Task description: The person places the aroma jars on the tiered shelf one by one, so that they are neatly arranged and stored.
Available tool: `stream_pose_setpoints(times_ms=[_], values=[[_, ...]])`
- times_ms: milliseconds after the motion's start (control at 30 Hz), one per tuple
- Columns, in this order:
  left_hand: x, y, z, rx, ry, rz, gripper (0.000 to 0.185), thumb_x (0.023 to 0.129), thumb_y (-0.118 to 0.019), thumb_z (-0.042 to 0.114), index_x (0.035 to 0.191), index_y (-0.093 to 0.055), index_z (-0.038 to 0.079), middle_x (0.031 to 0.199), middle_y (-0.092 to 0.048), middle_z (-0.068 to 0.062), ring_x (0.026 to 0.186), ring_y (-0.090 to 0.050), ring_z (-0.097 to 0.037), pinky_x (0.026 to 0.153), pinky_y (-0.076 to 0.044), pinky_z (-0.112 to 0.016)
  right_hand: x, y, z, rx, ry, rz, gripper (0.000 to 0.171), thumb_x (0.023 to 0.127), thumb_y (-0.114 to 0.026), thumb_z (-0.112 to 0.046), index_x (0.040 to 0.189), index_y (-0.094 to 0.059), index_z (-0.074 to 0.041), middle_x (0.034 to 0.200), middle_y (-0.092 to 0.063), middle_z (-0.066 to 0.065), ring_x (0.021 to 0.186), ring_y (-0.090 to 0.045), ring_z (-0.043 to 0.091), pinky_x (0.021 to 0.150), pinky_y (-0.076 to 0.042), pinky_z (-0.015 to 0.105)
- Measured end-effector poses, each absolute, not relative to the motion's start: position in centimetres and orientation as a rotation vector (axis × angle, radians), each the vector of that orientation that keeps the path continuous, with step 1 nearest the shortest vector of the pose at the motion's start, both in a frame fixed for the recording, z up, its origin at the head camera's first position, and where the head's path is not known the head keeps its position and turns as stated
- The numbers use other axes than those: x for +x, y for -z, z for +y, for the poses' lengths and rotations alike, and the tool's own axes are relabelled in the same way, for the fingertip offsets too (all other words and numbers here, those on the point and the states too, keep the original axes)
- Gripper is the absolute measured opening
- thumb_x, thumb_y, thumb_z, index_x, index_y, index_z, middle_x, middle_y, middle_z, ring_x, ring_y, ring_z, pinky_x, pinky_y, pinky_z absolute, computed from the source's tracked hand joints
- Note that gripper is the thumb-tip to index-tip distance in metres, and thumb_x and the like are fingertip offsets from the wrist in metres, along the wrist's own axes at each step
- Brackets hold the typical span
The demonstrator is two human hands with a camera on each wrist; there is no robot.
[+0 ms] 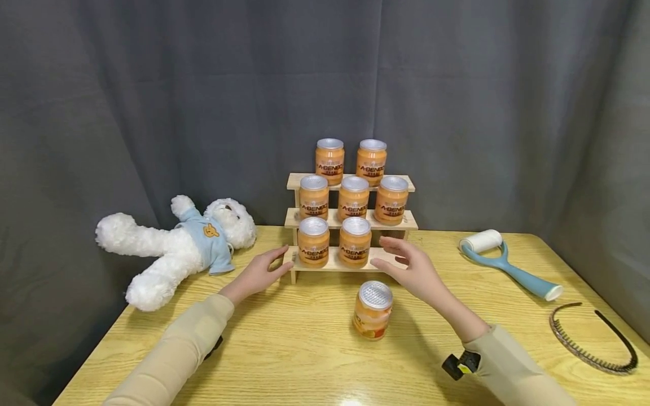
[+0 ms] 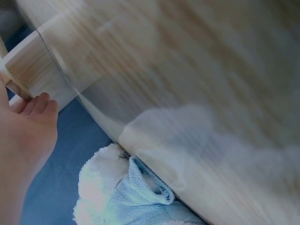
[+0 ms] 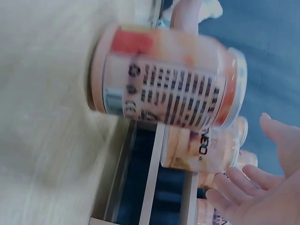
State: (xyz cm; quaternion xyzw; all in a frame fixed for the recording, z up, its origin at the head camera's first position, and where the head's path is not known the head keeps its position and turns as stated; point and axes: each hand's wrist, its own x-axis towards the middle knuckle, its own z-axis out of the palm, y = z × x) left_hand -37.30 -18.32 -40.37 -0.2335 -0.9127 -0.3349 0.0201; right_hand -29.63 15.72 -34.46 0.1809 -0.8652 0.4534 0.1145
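Observation:
A three-step wooden display rack [image 1: 346, 263] carries orange cans with silver lids: two on top, three in the middle, two on the lowest step [image 1: 313, 243]. My left hand [image 1: 259, 272] grips the lowest step's left end, thumb in front and fingers behind; in the left wrist view the wood lies between thumb and fingers [image 2: 40, 105]. At the right end of that step, my right hand [image 1: 413, 269] is spread with thumb and fingers apart, holding nothing. One more can [image 1: 373, 311] stands on the table in front of the rack, its printed back [image 3: 168, 84] filling the right wrist view.
On the left, a white teddy bear [image 1: 175, 248] in a blue shirt lies on the wooden table [image 1: 284, 361]. A blue-handled lint roller [image 1: 513, 268] and a dark toothed headband [image 1: 584, 352] lie at the right. Grey curtains [image 1: 228, 101] hang behind and beside the table.

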Motion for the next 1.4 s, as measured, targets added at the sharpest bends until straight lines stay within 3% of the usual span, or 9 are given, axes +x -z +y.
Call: stream_pose_setpoints(times_ms=[400, 733, 1067, 1233, 1400], values=[[-37.3, 40.3, -18.6, -0.699, 1.026, -2.852, 0.066, 0.096, -0.049, 0.045, 0.146, -0.033, 0.005, 0.148, -0.036, -0.015, 0.134, -0.037, -0.034, 0.109, -0.035, -0.048, -26.2, 35.8, 15.2, 0.615, -1.161, -2.67, 0.048, 0.085, -0.069, -0.036, 0.122, -0.06, -0.006, 0.117, -0.062, 0.009, 0.103, -0.062, 0.025, 0.084, -0.054, 0.038], [-37.0, 40.5, -18.6, -0.727, 1.018, -2.823, 0.065, 0.096, -0.051, 0.043, 0.146, -0.034, 0.005, 0.147, -0.037, -0.017, 0.134, -0.038, -0.035, 0.109, -0.034, -0.048, -25.0, 36.1, 14.9, 0.622, -1.145, -2.756, 0.06, 0.074, -0.079, -0.039, 0.119, -0.059, -0.005, 0.105, -0.056, 0.008, 0.095, -0.057, 0.021, 0.072, -0.053, 0.033], [-36.8, 40.7, -18.4, -0.722, 1.045, -2.839, 0.066, 0.096, -0.05, 0.044, 0.146, -0.033, 0.005, 0.148, -0.036, -0.016, 0.134, -0.037, -0.035, 0.109, -0.035, -0.047, -25.6, 36.2, 16.6, 0.864, -1.093, -2.778, 0.062, 0.08, -0.073, -0.04, 0.129, -0.055, -0.006, 0.12, -0.056, 0.008, 0.109, -0.056, 0.026, 0.091, -0.05, 0.047], [-36.9, 40.2, -18.3, -0.717, 1.05, -2.841, 0.066, 0.096, -0.05, 0.044, 0.146, -0.032, 0.005, 0.148, -0.036, -0.016, 0.134, -0.037, -0.036, 0.109, -0.035, -0.048, -25.8, 35.7, 18.0, 0.991, -1.086, -2.842, 0.06, 0.087, -0.065, -0.038, 0.137, -0.048, -0.011, 0.136, -0.05, 0.013, 0.123, -0.049, 0.033, 0.098, -0.042, 0.055], [-37.0, 40.0, -18.2, -0.727, 1.038, -2.847, 0.066, 0.096, -0.05, 0.044, 0.147, -0.032, 0.006, 0.148, -0.035, -0.016, 0.134, -0.037, -0.035, 0.11, -0.034, -0.048, -25.5, 35.4, 18.3, 0.983, -1.176, -2.887, 0.066, 0.09, -0.064, -0.032, 0.144, -0.037, -0.006, 0.144, -0.041, 0.018, 0.13, -0.041, 0.039, 0.104, -0.035, 0.058]])
